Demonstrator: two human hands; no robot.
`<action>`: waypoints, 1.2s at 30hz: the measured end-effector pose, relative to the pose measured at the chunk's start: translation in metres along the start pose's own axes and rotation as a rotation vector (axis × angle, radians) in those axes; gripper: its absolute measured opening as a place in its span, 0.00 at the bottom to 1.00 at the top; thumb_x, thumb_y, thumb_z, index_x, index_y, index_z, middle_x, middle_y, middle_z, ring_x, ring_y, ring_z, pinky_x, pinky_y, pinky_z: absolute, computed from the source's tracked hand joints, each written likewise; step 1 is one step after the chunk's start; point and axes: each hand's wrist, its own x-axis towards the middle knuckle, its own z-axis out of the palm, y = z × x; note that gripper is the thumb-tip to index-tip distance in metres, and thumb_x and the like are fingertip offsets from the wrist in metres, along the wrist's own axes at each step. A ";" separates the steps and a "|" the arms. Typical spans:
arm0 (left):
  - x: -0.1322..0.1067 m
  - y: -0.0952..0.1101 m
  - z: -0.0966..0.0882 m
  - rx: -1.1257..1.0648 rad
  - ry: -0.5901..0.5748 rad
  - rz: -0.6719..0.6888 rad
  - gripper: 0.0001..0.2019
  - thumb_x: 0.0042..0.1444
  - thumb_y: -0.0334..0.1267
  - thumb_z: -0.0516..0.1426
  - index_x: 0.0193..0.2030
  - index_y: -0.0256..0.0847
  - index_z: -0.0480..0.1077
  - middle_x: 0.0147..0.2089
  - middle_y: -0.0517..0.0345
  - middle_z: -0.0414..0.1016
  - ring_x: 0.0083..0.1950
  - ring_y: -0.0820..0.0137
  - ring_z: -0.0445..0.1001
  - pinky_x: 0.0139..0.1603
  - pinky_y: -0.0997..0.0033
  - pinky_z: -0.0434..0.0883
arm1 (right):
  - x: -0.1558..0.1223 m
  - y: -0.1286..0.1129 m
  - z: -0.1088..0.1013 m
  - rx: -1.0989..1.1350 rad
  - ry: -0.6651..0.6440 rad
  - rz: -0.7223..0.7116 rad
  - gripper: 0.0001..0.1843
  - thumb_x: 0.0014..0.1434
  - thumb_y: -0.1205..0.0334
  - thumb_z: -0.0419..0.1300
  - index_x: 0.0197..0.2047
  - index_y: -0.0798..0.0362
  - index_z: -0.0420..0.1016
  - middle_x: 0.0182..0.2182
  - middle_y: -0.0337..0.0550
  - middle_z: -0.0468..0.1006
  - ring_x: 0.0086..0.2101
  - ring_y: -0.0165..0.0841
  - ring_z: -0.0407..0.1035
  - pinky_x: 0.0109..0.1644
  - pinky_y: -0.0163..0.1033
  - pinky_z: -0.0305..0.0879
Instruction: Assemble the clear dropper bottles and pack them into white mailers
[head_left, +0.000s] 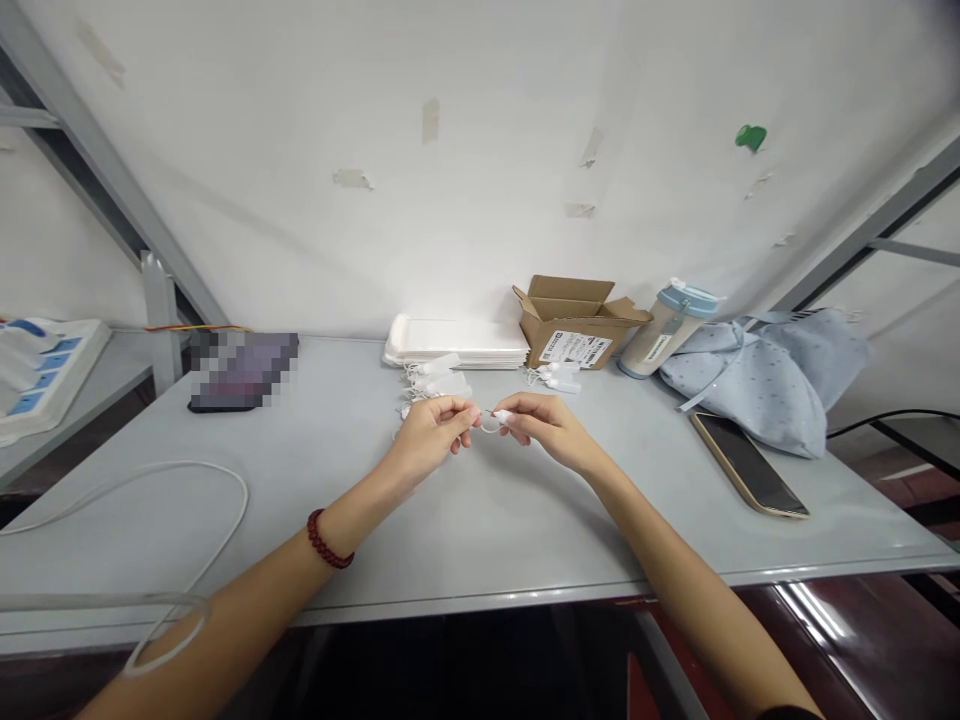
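Observation:
My left hand (442, 425) is closed in a pinch above the middle of the table. What its fingertips hold is too small to make out. Opposite it, my right hand (546, 425) grips a small white piece (503, 416) with a thin dark tip pointing toward the left fingers. A short white cord (490, 430) curves between the two hands. Behind the left hand lies a pile of small white plastic pieces with thin loops (442, 383). A smaller group of similar white pieces (561, 377) rests beyond the right hand.
Against the wall stand stacked white trays (465, 345), an open cardboard box (574, 335) and a tilted bottle (664, 330). At right are a blue cloth bag (750, 375) and a phone (750, 465). A dark, blurred-out object (240, 372) and a white cable (244, 490) lie left.

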 end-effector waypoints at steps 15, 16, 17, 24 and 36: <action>-0.001 0.002 0.001 -0.014 -0.009 0.000 0.12 0.49 0.45 0.58 0.28 0.37 0.71 0.21 0.62 0.66 0.23 0.76 0.63 0.26 0.74 0.62 | 0.000 0.000 0.001 -0.001 -0.012 0.002 0.12 0.58 0.58 0.54 0.36 0.56 0.75 0.23 0.39 0.71 0.25 0.28 0.62 0.31 0.35 0.60; -0.001 0.002 0.001 -0.014 -0.009 -0.001 0.12 0.49 0.45 0.59 0.28 0.37 0.72 0.21 0.62 0.66 0.23 0.76 0.63 0.26 0.74 0.62 | 0.000 0.000 0.001 -0.003 -0.011 -0.001 0.12 0.58 0.58 0.54 0.36 0.56 0.75 0.23 0.39 0.71 0.24 0.27 0.62 0.30 0.35 0.59; -0.001 0.002 0.002 -0.016 -0.008 -0.003 0.12 0.49 0.45 0.59 0.28 0.37 0.72 0.21 0.62 0.66 0.23 0.76 0.63 0.26 0.74 0.62 | 0.000 0.000 0.001 -0.003 -0.009 -0.005 0.12 0.58 0.58 0.55 0.36 0.56 0.75 0.23 0.39 0.71 0.24 0.27 0.62 0.30 0.35 0.59; -0.002 0.003 0.001 0.046 0.012 0.001 0.11 0.49 0.44 0.58 0.29 0.37 0.71 0.20 0.63 0.66 0.23 0.76 0.63 0.26 0.75 0.61 | 0.000 0.002 0.003 -0.002 -0.010 -0.008 0.11 0.57 0.59 0.55 0.36 0.57 0.75 0.25 0.40 0.73 0.23 0.26 0.60 0.28 0.34 0.57; 0.000 -0.006 0.002 0.144 0.025 0.053 0.11 0.51 0.44 0.56 0.30 0.37 0.71 0.20 0.63 0.65 0.23 0.74 0.64 0.24 0.75 0.61 | 0.000 0.001 0.010 0.036 0.000 -0.017 0.09 0.56 0.61 0.56 0.38 0.56 0.73 0.28 0.41 0.74 0.26 0.27 0.64 0.30 0.34 0.59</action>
